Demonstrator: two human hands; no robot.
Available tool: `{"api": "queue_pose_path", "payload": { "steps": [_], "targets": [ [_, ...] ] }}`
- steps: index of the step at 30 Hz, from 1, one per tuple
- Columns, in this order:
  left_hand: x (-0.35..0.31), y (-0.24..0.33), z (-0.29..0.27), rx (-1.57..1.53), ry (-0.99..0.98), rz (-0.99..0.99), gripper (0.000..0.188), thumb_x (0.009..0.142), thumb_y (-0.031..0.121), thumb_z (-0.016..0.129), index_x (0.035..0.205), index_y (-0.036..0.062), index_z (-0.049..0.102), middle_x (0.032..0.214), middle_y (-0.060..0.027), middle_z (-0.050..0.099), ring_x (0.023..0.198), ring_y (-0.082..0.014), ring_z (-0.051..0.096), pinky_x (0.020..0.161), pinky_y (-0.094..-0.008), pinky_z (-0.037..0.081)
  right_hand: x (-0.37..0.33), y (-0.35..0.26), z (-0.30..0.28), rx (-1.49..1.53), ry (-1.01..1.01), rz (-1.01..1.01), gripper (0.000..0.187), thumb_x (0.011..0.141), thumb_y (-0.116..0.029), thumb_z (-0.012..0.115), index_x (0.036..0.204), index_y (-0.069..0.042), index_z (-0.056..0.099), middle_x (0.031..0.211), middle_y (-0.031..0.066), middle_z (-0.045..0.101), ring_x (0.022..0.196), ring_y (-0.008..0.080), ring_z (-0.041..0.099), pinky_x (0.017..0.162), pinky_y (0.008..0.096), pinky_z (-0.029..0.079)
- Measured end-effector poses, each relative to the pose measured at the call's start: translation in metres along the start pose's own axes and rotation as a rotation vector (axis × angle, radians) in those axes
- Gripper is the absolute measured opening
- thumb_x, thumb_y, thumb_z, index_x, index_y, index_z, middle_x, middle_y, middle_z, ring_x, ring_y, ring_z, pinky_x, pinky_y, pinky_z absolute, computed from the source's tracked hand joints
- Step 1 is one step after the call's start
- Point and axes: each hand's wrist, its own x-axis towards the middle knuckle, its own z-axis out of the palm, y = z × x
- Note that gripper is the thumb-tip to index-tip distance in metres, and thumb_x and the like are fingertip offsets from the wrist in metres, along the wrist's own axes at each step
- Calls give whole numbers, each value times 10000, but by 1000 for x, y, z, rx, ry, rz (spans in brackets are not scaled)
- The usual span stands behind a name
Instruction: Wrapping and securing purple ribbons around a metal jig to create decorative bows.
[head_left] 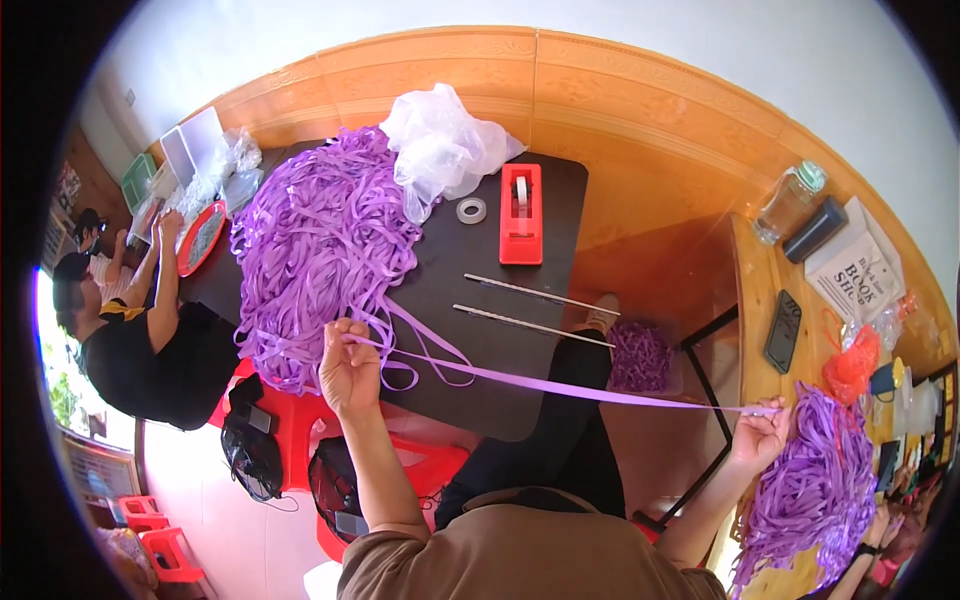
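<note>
A long purple ribbon (560, 387) stretches nearly straight across my lap between my two hands. My left hand (349, 368) pinches it beside the big purple ribbon pile (325, 250) on the dark table, where loose loops hang at the table's edge. Far to the right, my right hand (760, 436) closes on the ribbon's other end, next to a second purple ribbon heap (815, 490) on the wooden table. On the dark table lie a red tape dispenser (521, 225), a tape roll (471, 210) and two thin rods (535, 326).
A clear plastic bag (440, 145) rests against the pile. The wooden table holds a phone (785, 330), a glass bottle (790, 203) and a red bag (853, 365). A bin of purple scraps (645, 357) stands below. At left, a person in black (150, 350) works by a red tray (202, 240).
</note>
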Motion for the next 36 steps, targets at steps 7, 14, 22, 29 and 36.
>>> {"api": "queue_pose_path", "payload": {
  "steps": [7,14,22,29,36],
  "targets": [
    [-1,-2,7,-62,132,-19,164,947,73,492,1016,-63,551,987,-146,625,885,-278,604,505,-222,437,-1,0,3,0,-24,26,194,887,-116,571,1024,22,570,917,98,611,849,186,556,747,330,447],
    [1,-3,5,-52,99,-16,150,951,104,504,966,-36,557,910,-132,619,819,-249,601,472,-215,430,0,0,-1,-32,145,-8,192,905,-143,560,1031,2,555,888,60,569,805,153,516,725,300,425],
    [2,0,-5,21,213,3,143,943,125,535,902,-11,547,836,-108,590,775,-218,581,458,-201,429,1,2,-3,-78,244,0,203,912,-158,569,1016,15,585,849,62,613,782,152,556,711,284,448],
    [2,-2,4,237,212,18,220,940,108,525,1123,-9,559,960,-130,637,887,-248,627,528,-225,506,3,7,-10,-48,178,42,181,913,-146,566,1016,0,597,978,77,662,880,168,602,753,307,466],
    [-7,-29,30,1772,236,861,262,844,1,604,1104,12,633,1032,-74,654,872,-176,609,648,-223,450,-4,19,8,-57,68,79,148,914,-131,570,999,-16,603,990,76,658,881,178,596,757,311,460]
  ]
}}
